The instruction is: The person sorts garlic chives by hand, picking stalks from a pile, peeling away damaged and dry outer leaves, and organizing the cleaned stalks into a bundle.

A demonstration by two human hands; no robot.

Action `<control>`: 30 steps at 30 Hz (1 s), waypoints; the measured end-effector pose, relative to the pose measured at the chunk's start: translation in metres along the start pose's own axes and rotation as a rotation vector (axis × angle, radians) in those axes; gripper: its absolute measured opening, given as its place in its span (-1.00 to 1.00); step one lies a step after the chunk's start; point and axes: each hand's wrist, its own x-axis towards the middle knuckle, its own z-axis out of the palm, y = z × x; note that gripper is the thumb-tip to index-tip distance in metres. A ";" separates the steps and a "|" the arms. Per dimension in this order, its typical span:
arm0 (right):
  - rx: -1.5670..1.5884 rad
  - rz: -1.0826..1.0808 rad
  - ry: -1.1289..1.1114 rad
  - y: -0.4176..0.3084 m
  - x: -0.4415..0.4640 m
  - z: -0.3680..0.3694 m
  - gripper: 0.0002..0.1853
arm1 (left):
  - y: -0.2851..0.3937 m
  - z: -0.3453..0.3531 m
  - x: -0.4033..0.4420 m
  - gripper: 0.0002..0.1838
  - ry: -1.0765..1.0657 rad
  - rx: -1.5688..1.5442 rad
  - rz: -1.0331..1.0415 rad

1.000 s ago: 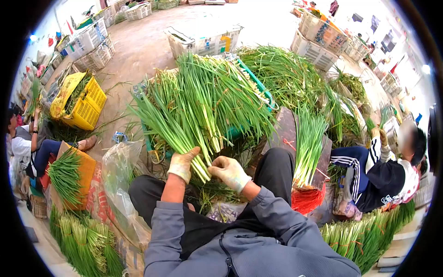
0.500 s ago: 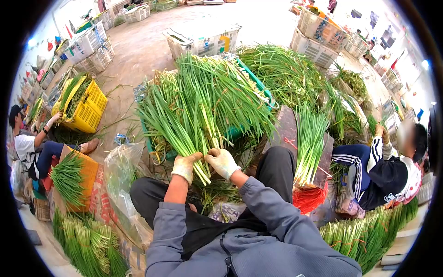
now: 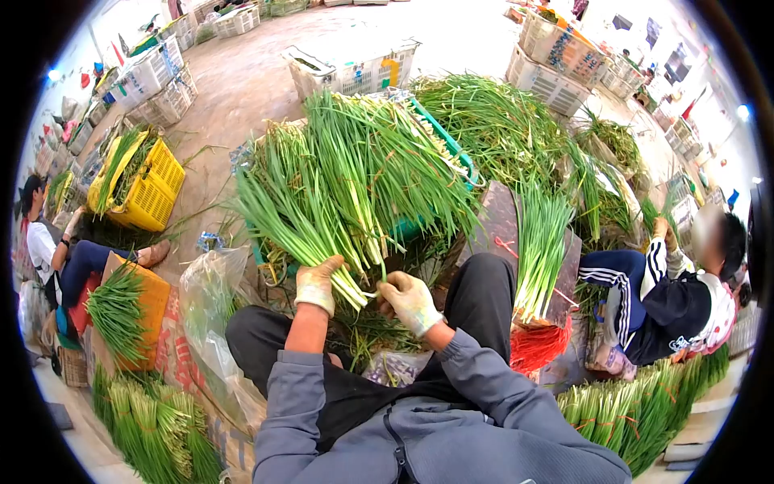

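Note:
My gloved left hand (image 3: pixel 317 286) is wrapped round a bundle of green stalks (image 3: pixel 310 226) near their pale ends. Just to its right, my gloved right hand (image 3: pixel 409 302) has its fingers pressed together beside the stalk ends; whatever is between them is too small to make out. Beyond both hands, a large heap of long green leaves (image 3: pixel 395 161) lies over a teal crate (image 3: pixel 451 141). To the right, another bunch of stalks (image 3: pixel 540 250) rests on a dark board (image 3: pixel 489 234), with red ties (image 3: pixel 540 347) at its near end.
A clear plastic bag (image 3: pixel 211 302) lies left of my legs. Farther left are a yellow crate (image 3: pixel 153 189) and a seated person (image 3: pixel 48 242). Another seated person (image 3: pixel 685 302) is at the right. Tied bundles stand at lower left (image 3: pixel 153 419) and lower right (image 3: pixel 645 411). A white crate (image 3: pixel 367 74) stands beyond the heap.
My right hand has moved from beside my left hand, slightly down and right, away from the held stalks. My left hand keeps its hold. The person at the left has drawn an arm back from the yellow crate.

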 end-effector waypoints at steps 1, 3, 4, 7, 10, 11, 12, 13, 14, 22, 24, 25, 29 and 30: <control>-0.069 0.051 0.017 0.000 -0.010 -0.005 -0.76 | 0.006 -0.002 0.000 -0.73 -0.014 -0.044 -0.020; -0.733 -0.291 -0.077 0.049 -0.011 -0.030 -0.77 | 0.019 -0.001 -0.011 -0.77 -0.032 -0.181 0.001; -1.064 -0.163 -0.363 0.081 -0.007 -0.043 -0.76 | 0.032 0.000 -0.023 -0.71 -0.124 -0.288 -0.057; -1.393 0.030 -0.598 0.091 -0.009 -0.054 -0.74 | 0.058 -0.006 -0.050 -0.51 -0.448 -0.512 0.089; -1.052 -0.286 -0.176 0.061 0.004 -0.045 -0.75 | 0.070 -0.023 -0.052 -0.26 -0.814 -0.724 0.217; -0.982 -0.323 -0.048 0.026 0.006 -0.033 -0.74 | 0.073 -0.025 -0.053 -0.23 -0.859 -0.758 0.237; -0.950 -0.389 -0.013 0.010 0.017 -0.024 -0.75 | 0.075 -0.025 -0.056 -0.23 -0.821 -0.764 0.244; -0.885 -0.450 0.017 -0.002 0.028 -0.014 -0.75 | 0.077 -0.023 -0.057 -0.23 -0.787 -0.771 0.253; -0.890 -0.480 0.034 -0.008 0.041 -0.004 -0.74 | 0.078 -0.023 -0.056 -0.23 -0.728 -0.731 0.236; -0.873 -0.513 0.135 -0.009 0.108 0.022 -0.76 | 0.064 -0.038 -0.024 -0.35 -0.548 -0.540 0.097; -0.357 -0.276 0.056 -0.017 0.095 0.009 -0.72 | 0.057 -0.043 -0.016 -0.39 -0.444 -0.468 0.044; -0.096 -0.075 -0.021 -0.032 0.079 0.005 -0.71 | 0.054 -0.044 -0.015 -0.43 -0.350 -0.379 -0.017; -0.435 -0.327 0.021 -0.002 0.086 -0.008 -0.70 | 0.029 -0.031 0.004 -0.59 -0.177 -0.121 -0.044; -0.597 -0.507 0.100 0.000 0.086 -0.002 -0.69 | 0.028 -0.025 0.002 -0.60 -0.166 -0.107 -0.037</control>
